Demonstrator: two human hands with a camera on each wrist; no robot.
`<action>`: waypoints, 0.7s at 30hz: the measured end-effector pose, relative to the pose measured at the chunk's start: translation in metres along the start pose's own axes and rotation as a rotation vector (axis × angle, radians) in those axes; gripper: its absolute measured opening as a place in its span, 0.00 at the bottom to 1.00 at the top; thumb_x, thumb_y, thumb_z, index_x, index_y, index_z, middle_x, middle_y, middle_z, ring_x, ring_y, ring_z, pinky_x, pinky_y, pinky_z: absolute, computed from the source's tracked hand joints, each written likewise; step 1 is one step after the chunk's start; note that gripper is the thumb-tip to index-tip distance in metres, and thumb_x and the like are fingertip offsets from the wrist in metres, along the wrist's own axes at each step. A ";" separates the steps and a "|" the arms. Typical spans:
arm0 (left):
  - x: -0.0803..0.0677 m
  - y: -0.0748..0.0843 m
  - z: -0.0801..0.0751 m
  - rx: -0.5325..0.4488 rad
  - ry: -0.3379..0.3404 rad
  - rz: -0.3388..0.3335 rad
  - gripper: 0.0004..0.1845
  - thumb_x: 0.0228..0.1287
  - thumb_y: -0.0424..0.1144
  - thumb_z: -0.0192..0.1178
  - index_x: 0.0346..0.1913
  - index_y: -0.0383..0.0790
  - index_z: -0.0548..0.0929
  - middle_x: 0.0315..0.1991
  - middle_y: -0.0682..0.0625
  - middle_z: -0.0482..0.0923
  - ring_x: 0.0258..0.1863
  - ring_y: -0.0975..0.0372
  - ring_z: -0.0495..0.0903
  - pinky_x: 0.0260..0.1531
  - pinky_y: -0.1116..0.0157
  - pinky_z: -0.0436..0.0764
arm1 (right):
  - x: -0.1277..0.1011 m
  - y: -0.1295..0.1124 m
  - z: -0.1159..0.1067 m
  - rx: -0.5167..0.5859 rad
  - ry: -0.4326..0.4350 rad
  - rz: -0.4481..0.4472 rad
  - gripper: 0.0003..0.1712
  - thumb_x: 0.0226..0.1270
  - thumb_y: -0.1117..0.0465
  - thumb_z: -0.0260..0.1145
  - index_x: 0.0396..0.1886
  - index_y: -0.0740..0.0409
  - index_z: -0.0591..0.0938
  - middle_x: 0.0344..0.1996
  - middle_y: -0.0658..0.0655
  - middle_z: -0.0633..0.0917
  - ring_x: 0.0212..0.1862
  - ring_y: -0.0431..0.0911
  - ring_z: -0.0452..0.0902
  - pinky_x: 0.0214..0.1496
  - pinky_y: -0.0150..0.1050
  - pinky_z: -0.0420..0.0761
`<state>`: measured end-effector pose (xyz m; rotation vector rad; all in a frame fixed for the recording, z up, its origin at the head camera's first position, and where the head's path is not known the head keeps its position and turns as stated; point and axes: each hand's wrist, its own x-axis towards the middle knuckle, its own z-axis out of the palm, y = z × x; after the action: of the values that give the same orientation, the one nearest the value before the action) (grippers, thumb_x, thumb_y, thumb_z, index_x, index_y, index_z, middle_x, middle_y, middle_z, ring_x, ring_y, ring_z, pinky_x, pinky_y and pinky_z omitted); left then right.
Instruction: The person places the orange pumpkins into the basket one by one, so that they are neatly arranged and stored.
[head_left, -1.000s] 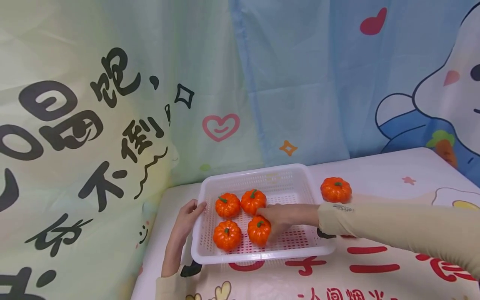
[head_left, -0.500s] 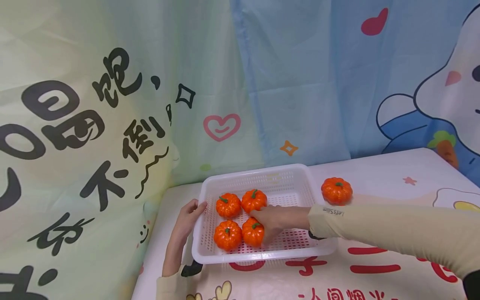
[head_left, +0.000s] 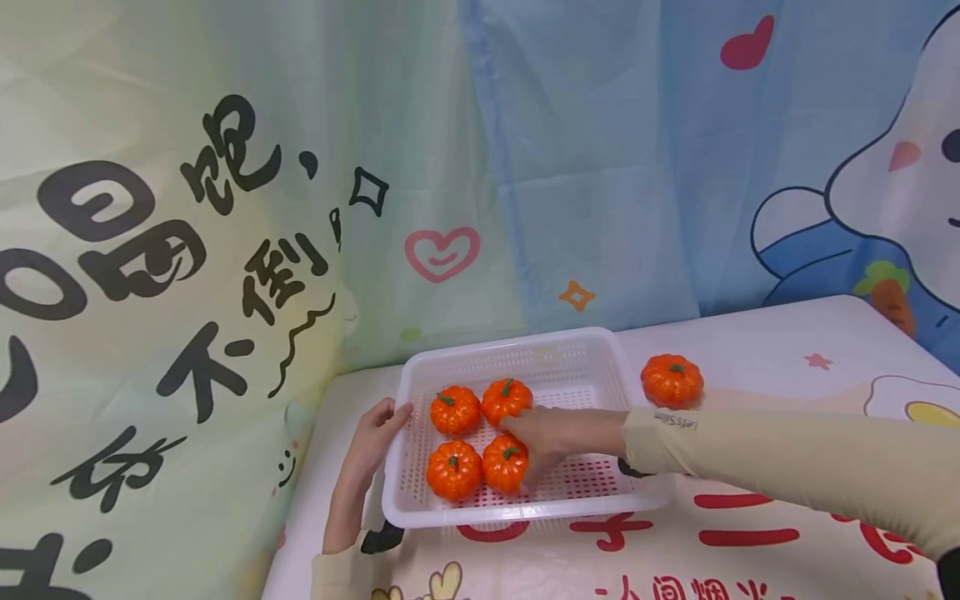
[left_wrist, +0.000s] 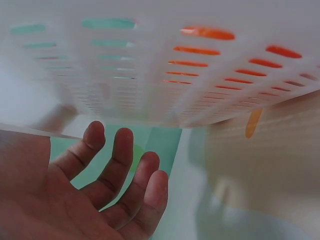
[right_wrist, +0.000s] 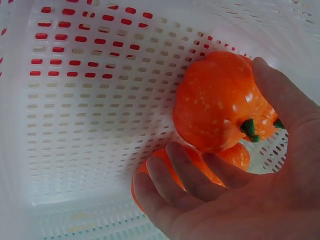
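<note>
Here right hand [head_left: 553, 437] grip cups pumpkin [head_left: 505, 464] in basket [head_left: 592, 350]; left hand [head_left: 372, 439] grip relaxed, fingers on rim.

head high, wrists close, perhaps sharing basket [head_left: 585, 354]
</note>
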<state>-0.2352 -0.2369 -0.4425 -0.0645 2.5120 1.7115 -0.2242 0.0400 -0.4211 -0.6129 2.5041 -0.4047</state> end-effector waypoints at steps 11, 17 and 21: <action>-0.001 0.001 0.000 0.017 0.008 -0.007 0.12 0.74 0.40 0.57 0.38 0.33 0.77 0.33 0.44 0.78 0.31 0.53 0.81 0.27 0.69 0.82 | -0.013 -0.002 -0.014 0.080 0.004 -0.063 0.46 0.46 0.51 0.83 0.66 0.54 0.75 0.55 0.53 0.82 0.57 0.48 0.76 0.68 0.50 0.76; -0.002 0.002 0.002 0.017 0.012 -0.007 0.11 0.74 0.40 0.57 0.38 0.32 0.77 0.34 0.41 0.78 0.31 0.53 0.81 0.27 0.69 0.82 | -0.024 0.000 -0.024 0.150 0.012 -0.110 0.45 0.49 0.51 0.82 0.67 0.59 0.74 0.61 0.57 0.80 0.62 0.52 0.75 0.70 0.52 0.73; -0.002 0.002 0.002 0.016 0.010 -0.005 0.12 0.74 0.40 0.57 0.39 0.33 0.77 0.35 0.40 0.79 0.32 0.51 0.81 0.27 0.69 0.82 | -0.031 0.003 -0.028 0.202 0.036 -0.126 0.48 0.52 0.50 0.80 0.70 0.61 0.71 0.65 0.60 0.77 0.67 0.55 0.72 0.71 0.55 0.72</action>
<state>-0.2331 -0.2347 -0.4412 -0.0792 2.5300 1.6936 -0.2173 0.0628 -0.3865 -0.6894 2.4257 -0.7114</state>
